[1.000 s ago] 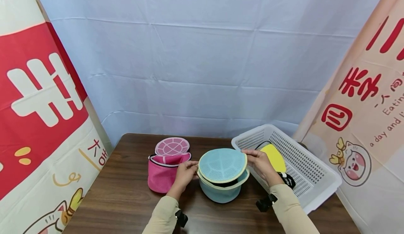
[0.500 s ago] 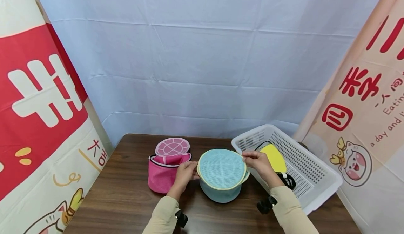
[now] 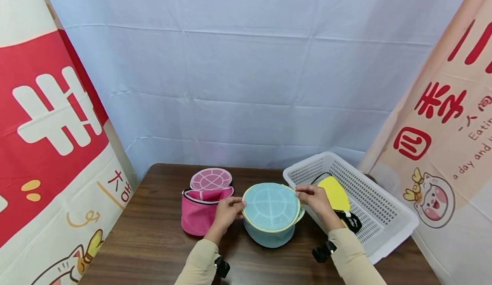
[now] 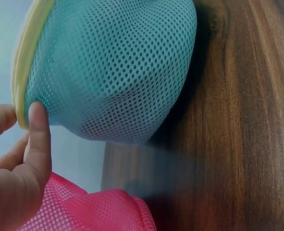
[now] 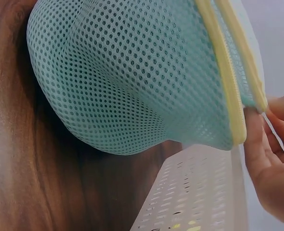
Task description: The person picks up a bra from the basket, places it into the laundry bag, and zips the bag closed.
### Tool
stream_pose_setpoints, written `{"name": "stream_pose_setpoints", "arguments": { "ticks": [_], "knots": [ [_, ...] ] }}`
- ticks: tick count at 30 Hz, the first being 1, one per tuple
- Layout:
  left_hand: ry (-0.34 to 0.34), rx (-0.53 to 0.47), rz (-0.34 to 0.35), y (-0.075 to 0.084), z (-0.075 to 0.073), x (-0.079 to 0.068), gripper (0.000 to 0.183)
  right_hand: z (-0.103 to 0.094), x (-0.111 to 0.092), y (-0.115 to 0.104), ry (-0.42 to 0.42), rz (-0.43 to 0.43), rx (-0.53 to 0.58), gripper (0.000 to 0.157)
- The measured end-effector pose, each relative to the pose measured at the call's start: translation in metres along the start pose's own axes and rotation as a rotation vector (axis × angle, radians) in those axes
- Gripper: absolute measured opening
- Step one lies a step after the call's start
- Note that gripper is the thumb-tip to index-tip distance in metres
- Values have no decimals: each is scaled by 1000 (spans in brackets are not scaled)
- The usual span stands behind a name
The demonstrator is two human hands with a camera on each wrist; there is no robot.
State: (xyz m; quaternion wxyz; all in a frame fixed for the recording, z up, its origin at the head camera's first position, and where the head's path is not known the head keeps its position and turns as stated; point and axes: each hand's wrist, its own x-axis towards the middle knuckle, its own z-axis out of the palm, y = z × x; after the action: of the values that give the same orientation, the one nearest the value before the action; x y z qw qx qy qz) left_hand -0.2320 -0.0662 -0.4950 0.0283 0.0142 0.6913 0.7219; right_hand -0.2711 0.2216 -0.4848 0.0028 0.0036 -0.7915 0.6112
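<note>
Head view: left hand [image 3: 229,211] pinches blue mesh bag's [image 3: 270,236] yellow rim [image 4: 27,53]; right hand [image 3: 317,201] pinches lid [image 3: 270,206] edge. Bag on table [image 3: 146,238], between pink bag [image 3: 197,218] and white basket [image 3: 396,223].

Through the head feed I saw a pale blue curtain [image 3: 246,71] at 12 o'clock, printed drapes [image 3: 442,157] at 3 and 9. On the brown counter [image 3: 150,216], a pink mesh bag [image 3: 198,217] stood at 7; at 4, a white basket [image 3: 363,186] held something yellow [image 3: 334,191].
</note>
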Motion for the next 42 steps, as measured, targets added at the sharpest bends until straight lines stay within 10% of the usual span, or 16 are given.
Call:
{"name": "stream_pose_setpoints", "arguments": {
  "ticks": [9, 19, 32, 42],
  "knots": [
    [26, 26, 4, -29, 0, 15, 30, 9, 12, -5, -111, -133, -198, 35],
    [-11, 37, 55, -6, -1, 3, 26, 20, 28, -8, -282, -42, -242, 36],
    [75, 90, 66, -32, -6, 17, 17, 14, 33, -10, -475, -134, -361, 34],
    [109, 70, 12, -31, -5, 16, 17, 8, 30, -7, -259, -256, -578, 16]
  ]
}}
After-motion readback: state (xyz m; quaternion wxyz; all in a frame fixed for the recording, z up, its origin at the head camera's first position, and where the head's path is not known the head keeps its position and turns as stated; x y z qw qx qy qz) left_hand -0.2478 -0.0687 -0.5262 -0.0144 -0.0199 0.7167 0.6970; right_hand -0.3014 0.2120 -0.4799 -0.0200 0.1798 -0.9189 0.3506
